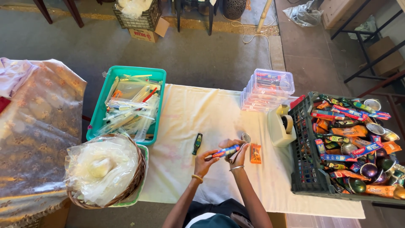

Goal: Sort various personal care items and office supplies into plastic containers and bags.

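Toothpaste box [225, 151] sits between your hands, above the cloth-covered desk [190, 122]. Your left hand [205, 159] pinches its left end; your right hand [238, 151] closes on the other end, with a clear bag [233, 157] tucked under that grip. Just right of your right hand lies an orange sachet [255, 153], with a small round tin [246, 137] above it. Left of your hands lies a green packet [197, 143]. Farther right stand a tape dispenser [281, 125] and a dark crate [308, 164] of boxes; far left, a teal tray [98, 116].
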